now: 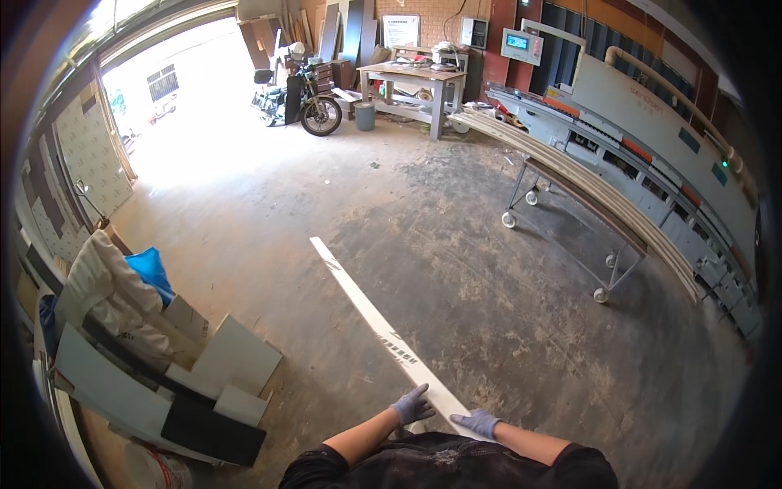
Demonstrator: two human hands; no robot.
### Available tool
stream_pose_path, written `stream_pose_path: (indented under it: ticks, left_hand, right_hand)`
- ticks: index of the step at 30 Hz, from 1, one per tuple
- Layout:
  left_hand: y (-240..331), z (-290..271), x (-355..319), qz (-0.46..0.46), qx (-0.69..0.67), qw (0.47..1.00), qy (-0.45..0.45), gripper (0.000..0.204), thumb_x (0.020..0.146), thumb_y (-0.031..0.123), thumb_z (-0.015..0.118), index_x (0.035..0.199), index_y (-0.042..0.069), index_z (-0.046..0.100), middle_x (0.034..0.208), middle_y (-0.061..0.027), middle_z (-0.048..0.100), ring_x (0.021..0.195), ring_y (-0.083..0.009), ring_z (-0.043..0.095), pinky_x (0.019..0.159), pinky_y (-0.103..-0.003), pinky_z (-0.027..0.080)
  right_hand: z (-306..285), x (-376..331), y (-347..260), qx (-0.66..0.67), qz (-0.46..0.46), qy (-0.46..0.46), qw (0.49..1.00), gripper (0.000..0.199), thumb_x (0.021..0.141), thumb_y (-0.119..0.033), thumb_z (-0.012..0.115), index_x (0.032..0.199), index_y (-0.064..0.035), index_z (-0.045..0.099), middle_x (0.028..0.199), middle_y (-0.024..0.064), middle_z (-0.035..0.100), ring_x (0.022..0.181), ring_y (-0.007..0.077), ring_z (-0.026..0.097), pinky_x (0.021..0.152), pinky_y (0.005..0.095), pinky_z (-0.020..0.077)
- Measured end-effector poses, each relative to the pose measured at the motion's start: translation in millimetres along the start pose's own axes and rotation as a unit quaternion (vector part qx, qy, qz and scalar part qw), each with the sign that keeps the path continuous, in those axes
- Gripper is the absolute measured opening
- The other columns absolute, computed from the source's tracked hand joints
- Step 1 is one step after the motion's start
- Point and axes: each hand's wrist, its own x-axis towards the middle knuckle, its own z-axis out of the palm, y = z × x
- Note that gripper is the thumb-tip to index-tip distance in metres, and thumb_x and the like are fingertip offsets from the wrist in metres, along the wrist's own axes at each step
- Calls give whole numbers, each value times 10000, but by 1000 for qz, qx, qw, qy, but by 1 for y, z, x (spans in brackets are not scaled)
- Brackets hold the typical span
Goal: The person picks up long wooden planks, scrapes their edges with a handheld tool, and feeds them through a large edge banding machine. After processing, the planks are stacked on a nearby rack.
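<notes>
A long, narrow white board (pixel 371 322) with dark printing on its face stretches away from my body, slanting toward the far left. Its near end lies between my hands, close to my dark shirt. My left hand (pixel 413 405), in a pale purple glove, grips the board's left edge with fingertips over the top. On the opposite edge, a little nearer to me, my right hand (pixel 479 422) in a matching glove holds the board. The undersides of both grips are hidden.
Stacked panels (pixel 236 354) and a blue bag (pixel 150 273) stand at the left. A wheeled rack (pixel 586 191) carries long strips beside a large machine (pixel 652 114) on the right. Farther off are a motorcycle (pixel 305 102), a bucket (pixel 365 116) and a workbench (pixel 411 75).
</notes>
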Motion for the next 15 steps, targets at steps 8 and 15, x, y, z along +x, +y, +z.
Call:
stream_pose_path:
  ticks: [8,15]
  left_hand:
    - [140,49,42,30,201,979,-13,590,935,443,650,1289,-21,566,1235,-120,643,1070,-218,619,983,-342,485]
    - [356,40,94,-125,57,985,-108,606,904,449,671,1292,-4,571,1225,-172,661,1072,-324,643,1001,-432,490]
  right_hand:
    - [-99,121,-103,-104,-51,42,992,834,828,-751,524,1150,-1,694,1075,279,686,1058,399,655,912,436,484]
    - [-193,246,-247,-106,-79,137,982,687,884,-612,554,1080,33,688,1020,271,691,984,391,672,865,450,500]
